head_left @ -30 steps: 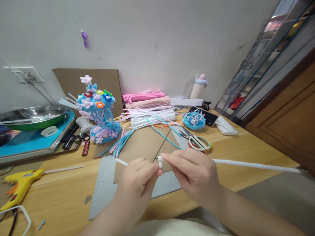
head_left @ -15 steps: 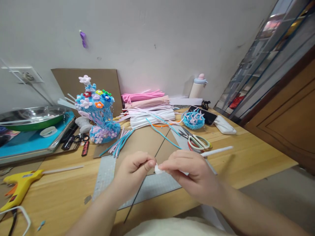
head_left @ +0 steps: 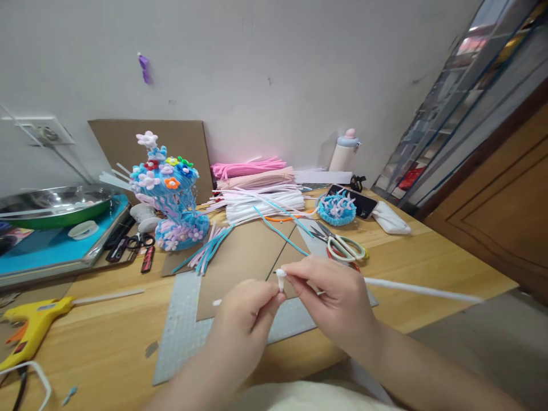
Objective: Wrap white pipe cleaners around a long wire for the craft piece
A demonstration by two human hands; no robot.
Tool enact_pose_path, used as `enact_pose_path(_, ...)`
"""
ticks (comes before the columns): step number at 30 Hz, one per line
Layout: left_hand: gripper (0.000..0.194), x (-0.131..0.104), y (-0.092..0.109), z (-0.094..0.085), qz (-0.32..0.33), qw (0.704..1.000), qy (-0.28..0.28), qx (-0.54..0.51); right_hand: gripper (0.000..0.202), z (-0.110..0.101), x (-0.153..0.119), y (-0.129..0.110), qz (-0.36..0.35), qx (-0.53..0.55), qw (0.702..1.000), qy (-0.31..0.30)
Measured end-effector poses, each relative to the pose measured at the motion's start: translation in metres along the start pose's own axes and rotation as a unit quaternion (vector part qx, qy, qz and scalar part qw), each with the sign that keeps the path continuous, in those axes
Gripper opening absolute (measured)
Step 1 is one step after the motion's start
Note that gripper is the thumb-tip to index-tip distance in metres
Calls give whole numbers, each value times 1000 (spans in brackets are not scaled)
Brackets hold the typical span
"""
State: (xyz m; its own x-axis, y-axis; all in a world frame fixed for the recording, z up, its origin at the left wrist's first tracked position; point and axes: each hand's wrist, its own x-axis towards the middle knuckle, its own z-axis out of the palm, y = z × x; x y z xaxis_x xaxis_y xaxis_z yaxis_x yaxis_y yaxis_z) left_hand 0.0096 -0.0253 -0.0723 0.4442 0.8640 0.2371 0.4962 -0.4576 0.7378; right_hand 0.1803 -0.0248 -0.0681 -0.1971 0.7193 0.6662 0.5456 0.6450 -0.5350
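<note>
My left hand pinches the lower end of a small white fuzzy piece with thumb and forefinger. The fingertips of my right hand are closed on the upper part of the same piece. A long white fuzzy stem sticks out to the right from behind my right hand; whether it joins the small piece is hidden. Below and behind both hands lie a brown cardboard sheet and a grey cutting mat. A thin dark rod, partly hidden by my hands, crosses the cardboard.
Blue flowered craft stands back left; a yellow glue gun lies at left. Behind are white stem bundles. Scissors, a small blue craft, a phone and a bottle are at right.
My left hand has moved right and slightly down, and my right hand a little up and left. The white piece now stands upright between them. The long white stem reaches farther right.
</note>
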Motion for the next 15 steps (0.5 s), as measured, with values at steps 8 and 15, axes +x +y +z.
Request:
enact_pose_path(8, 15, -2, 8, -37, 140, 969, 91, 183, 21, -7, 2, -3, -100, -136, 983, -73)
enact_pose_path(15, 24, 12, -14, -30, -32, 990, 24, -134, 17, -7, 4, -8, -55, 113, 987, -102)
